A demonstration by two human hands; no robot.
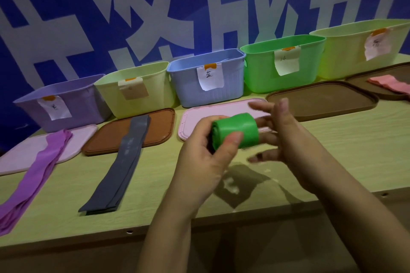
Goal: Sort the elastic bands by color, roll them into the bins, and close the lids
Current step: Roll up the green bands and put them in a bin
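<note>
Desk [332,162] — pale yellow-green wood-grain top, brown front edge with small holes along it. A pale scuffed patch [230,185] sits near the front edge. Behind: blue wall [73,17] carrying large white characters — partly cropped.

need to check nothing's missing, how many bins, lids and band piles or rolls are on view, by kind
Bins: 5, namely purple bin, pale yellow bin, blue bin, green bin, large pale yellow bin.
Lids: 5, namely 2 pink, 3 brown.
Band piles or rolls: 4, namely purple, grey, pink, green roll gripped by the left hand.
Total: 14
</note>
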